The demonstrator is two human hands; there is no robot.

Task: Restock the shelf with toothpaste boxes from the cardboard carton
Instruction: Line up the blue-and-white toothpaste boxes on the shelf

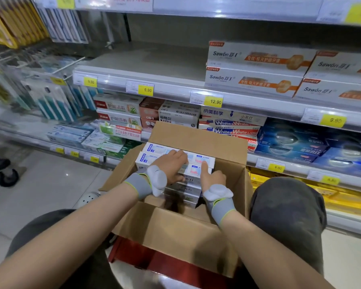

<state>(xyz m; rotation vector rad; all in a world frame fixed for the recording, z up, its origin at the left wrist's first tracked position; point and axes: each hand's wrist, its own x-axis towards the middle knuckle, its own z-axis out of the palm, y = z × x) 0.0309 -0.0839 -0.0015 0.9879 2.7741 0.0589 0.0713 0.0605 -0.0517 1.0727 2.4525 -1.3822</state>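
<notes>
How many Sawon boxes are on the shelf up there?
4 show. Two stacked on the left: top Sawon box, lower Sawon box. Two stacked at the right edge: upper right Sawon box, lower right Sawon box. More may hide behind.

- Plain brown cardboard carton, resting on a red base.
- White toothpaste boxes with blue labels and pink-and-blue panels.
- Grey wristbands edged in lime green.
- Yellow price tags along a pale grey shelf.
- White Sawon boxes banded in orange.
</notes>
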